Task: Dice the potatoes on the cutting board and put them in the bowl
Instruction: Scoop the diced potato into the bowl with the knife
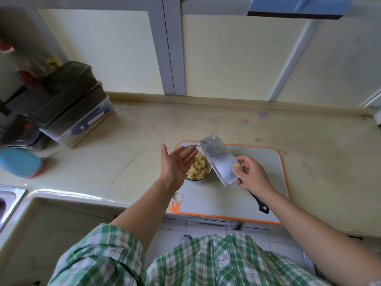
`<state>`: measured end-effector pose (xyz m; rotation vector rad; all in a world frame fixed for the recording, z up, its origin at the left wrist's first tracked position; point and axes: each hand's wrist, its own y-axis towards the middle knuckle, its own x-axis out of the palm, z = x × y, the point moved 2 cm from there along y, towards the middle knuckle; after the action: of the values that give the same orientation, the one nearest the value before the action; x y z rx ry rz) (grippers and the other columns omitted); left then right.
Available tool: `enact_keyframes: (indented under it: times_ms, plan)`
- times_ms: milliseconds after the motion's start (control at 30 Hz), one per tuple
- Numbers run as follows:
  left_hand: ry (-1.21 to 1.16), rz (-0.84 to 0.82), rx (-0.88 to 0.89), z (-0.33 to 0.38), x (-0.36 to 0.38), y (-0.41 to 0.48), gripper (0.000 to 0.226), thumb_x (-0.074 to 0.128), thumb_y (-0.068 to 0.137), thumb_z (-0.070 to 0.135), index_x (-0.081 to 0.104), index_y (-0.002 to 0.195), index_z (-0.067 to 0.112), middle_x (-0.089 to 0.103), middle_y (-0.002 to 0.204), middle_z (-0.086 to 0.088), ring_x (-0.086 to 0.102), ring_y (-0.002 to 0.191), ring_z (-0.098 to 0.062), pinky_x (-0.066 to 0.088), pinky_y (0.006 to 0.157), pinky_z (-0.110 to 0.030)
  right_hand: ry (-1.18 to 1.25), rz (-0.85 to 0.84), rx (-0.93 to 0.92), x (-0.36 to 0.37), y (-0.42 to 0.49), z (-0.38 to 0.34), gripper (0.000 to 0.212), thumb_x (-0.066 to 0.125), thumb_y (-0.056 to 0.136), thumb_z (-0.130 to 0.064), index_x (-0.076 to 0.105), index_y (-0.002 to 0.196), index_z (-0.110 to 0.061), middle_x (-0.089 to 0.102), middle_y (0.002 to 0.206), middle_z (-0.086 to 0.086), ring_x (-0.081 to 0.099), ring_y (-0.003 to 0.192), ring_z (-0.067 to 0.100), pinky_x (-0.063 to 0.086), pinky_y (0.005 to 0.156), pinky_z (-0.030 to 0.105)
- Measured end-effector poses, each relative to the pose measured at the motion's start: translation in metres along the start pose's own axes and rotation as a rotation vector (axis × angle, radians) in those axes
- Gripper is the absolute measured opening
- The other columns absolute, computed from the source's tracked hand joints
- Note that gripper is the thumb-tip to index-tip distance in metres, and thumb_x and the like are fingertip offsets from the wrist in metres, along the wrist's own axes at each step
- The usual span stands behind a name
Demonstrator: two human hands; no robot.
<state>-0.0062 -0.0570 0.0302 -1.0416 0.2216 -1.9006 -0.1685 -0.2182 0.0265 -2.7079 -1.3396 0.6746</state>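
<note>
A white bowl [208, 176] stands on the left end of the grey, orange-rimmed cutting board [261, 168]. Pale yellow potato dice [199, 167] fill it. My left hand [177, 163] hovers palm up with straight fingers over the bowl's left side, holding nothing. My right hand [252, 174] grips a cleaver [219, 159] where blade meets handle. The wide blade is tilted, its tip above the bowl's right rim. The black handle sticks out past my wrist. No potato pieces are visible on the bare board surface.
Stacked dark-lidded containers [72, 104] sit at the back left of the beige counter [134, 141]. A blue-topped object [20, 162] lies at the far left. A steel sink [8, 201] is at the lower left. The board overhangs the counter's front edge slightly.
</note>
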Motion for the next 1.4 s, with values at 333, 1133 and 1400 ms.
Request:
enact_keyframes:
  times_ms: [333, 1133, 1400]
  plan:
    - [0.801, 0.468, 0.181, -0.006, -0.025, -0.001, 0.042, 0.036, 0.095, 0.017, 0.046, 0.135, 0.016, 0.043, 0.134, -0.011, 0.052, 0.111, -0.028, 0.047, 0.097, -0.043, -0.028, -0.103, 0.031, -0.009, -0.002, 0.023, 0.015, 0.059, 0.094, -0.009, 0.06, 0.097, -0.024, 0.055, 0.07, 0.004, 0.052, 0.052, 0.022, 0.032, 0.038, 0.023]
    - [0.741, 0.287, -0.047, -0.035, -0.033, 0.006, 0.044, 0.045, 0.094, 0.003, 0.044, 0.136, 0.017, 0.059, 0.103, -0.01, 0.069, 0.066, -0.035, 0.061, 0.066, -0.044, 0.372, -0.189, 0.143, 0.003, -0.004, 0.023, 0.019, 0.055, 0.096, -0.007, 0.053, 0.115, -0.009, 0.052, 0.078, 0.015, 0.047, 0.05, 0.016, 0.029, 0.036, 0.02]
    - [0.714, 0.193, -0.048, -0.036, -0.023, 0.002, 0.037, 0.047, 0.093, 0.003, 0.052, 0.128, 0.011, 0.063, 0.105, -0.016, 0.07, 0.072, -0.031, 0.061, 0.061, -0.042, 0.283, -0.186, 0.128, 0.001, -0.002, 0.034, 0.018, 0.055, 0.096, -0.009, 0.052, 0.113, -0.009, 0.051, 0.073, 0.012, 0.046, 0.051, 0.016, 0.028, 0.038, 0.021]
